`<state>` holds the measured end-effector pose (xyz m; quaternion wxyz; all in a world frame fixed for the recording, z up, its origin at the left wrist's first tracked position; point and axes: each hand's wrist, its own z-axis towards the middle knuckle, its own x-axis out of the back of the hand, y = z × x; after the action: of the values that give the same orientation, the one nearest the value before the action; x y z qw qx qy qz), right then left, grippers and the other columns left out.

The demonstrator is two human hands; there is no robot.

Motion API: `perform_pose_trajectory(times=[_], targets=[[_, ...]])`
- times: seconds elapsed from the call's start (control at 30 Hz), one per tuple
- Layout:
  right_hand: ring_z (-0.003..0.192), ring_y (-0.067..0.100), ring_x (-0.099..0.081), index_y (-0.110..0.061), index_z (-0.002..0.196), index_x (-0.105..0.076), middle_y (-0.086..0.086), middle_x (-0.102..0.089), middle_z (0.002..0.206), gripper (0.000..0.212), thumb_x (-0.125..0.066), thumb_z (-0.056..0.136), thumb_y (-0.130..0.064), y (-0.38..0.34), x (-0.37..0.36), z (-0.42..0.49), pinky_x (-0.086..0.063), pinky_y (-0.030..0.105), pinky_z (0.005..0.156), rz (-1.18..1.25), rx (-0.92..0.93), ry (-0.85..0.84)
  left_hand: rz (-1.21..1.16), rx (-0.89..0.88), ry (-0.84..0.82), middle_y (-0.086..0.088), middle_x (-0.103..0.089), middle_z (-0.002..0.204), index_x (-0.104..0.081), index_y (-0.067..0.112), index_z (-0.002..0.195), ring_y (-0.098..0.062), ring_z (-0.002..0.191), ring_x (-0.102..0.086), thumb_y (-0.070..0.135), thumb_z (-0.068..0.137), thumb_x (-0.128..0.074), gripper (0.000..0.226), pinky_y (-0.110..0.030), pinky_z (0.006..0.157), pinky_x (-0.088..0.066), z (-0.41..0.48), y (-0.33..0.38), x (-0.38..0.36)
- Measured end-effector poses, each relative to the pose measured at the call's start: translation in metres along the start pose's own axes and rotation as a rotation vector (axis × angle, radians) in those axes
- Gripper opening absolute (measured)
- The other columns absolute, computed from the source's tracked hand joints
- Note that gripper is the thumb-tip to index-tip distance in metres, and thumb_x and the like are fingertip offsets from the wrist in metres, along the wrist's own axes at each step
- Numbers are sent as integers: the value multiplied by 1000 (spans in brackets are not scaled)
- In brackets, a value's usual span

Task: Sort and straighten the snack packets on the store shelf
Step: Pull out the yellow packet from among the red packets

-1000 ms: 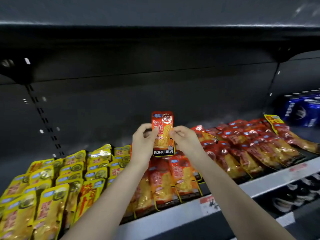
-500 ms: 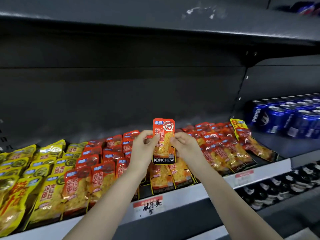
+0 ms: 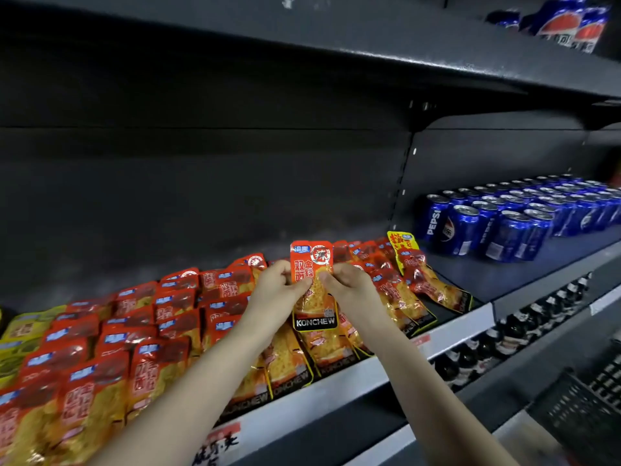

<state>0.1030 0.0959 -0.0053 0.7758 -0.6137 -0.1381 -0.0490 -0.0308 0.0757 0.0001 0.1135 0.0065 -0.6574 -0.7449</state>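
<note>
An orange-red snack packet (image 3: pixel 314 264) marked KONCHEW stands upright above the shelf. My left hand (image 3: pixel 277 297) pinches its left edge and my right hand (image 3: pixel 353 294) pinches its right edge, thumbs on the front. Beneath and around it, rows of matching red packets (image 3: pixel 174 317) lie flat and overlapping on the shelf (image 3: pixel 376 371). More red packets (image 3: pixel 400 290) run to the right, ending at a packet with a yellow top (image 3: pixel 403 245). Yellow-green packets (image 3: pixel 20 334) show at the far left edge.
Blue Pepsi cans (image 3: pixel 504 216) fill the shelf section to the right, behind a divider. More cans (image 3: pixel 571 21) sit on the upper shelf at top right. Dark bottles (image 3: pixel 504 334) line the shelf below. A black basket (image 3: pixel 584 408) is at lower right.
The view has swung right: the yellow packets slid off to the left and the Pepsi cans came further in. Both hands still hold the same packet upright, now slightly lower over the red rows.
</note>
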Motion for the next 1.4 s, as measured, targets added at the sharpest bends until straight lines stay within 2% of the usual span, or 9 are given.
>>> perform_pose_trajectory(times=[0.13, 0.37, 0.43, 0.6, 0.77, 1.03, 1.17, 1.27, 1.4], targets=[[60, 13, -50, -15, 72, -57, -1, -56, 64, 25, -54, 95, -25, 15, 24, 8, -41, 27, 57, -2, 20, 1, 10, 28, -13, -6, -70, 93, -60, 16, 89, -18, 87, -68, 12, 87, -64, 6, -35, 82, -55, 10, -3, -28], [63, 2, -59, -16, 81, -61, -6, -66, 72, 18, -53, 96, -23, 35, 75, 40, -48, 16, 59, 5, 39, -43, 29, 36, 47, -7, -71, 93, -60, 16, 89, -19, 87, -68, 11, 87, -64, 7, -40, 85, -54, 38, 0, -84], [53, -2, -53, -18, 73, -57, -12, -60, 61, 24, -53, 96, -23, 40, 95, 50, -43, 11, 52, -48, 68, -69, 41, 35, 72, -6, -71, 93, -60, 18, 88, -17, 86, -68, 12, 87, -64, 8, -37, 82, -55, 44, 3, -103], [52, 11, -41, 1, 75, -55, 1, -48, 59, 33, -54, 95, -26, 63, 137, 70, -33, 19, 53, -203, 142, -121, 61, 58, 121, -12, -70, 89, -60, 9, 88, -27, 85, -67, 11, 86, -64, 6, -44, 83, -53, 54, 2, -143], [49, 4, -32, -9, 63, -43, -8, -32, 54, 35, -54, 94, -21, 78, 170, 81, -28, 18, 50, -271, 191, -141, 94, 89, 126, -11, -70, 91, -60, 7, 91, -26, 87, -67, 12, 86, -64, 8, -45, 84, -53, 60, 6, -180], [47, 2, -38, -11, 64, -47, -11, -42, 49, 33, -54, 94, -21, 96, 195, 87, -30, 16, 50, -267, 151, -182, 158, 91, 135, -3, -69, 92, -59, 12, 94, -18, 86, -66, 15, 88, -63, 8, -31, 77, -54, 59, 3, -209], [55, -2, -48, -18, 69, -54, -10, -49, 60, 24, -55, 93, -20, 103, 201, 83, -36, 12, 54, -282, 137, -170, 170, 88, 135, 0, -69, 93, -58, 13, 94, -13, 86, -66, 15, 89, -62, 7, -29, 79, -54, 55, 0, -215], [77, -4, -59, -21, 89, -64, -14, -62, 82, 8, -57, 93, -19, 109, 205, 78, -43, 7, 65, -349, 144, -143, 146, 89, 168, 1, -69, 94, -58, 15, 94, -10, 86, -66, 14, 89, -61, 6, -29, 79, -55, 54, -3, -216], [94, 9, -56, -18, 98, -66, -12, -56, 94, 10, -62, 88, -20, 115, 207, 71, -49, 25, 85, -534, 223, -115, 169, 89, 202, -6, -68, 92, -57, 6, 94, -17, 86, -65, 14, 88, -62, 11, -37, 82, -55, 53, -6, -214]])
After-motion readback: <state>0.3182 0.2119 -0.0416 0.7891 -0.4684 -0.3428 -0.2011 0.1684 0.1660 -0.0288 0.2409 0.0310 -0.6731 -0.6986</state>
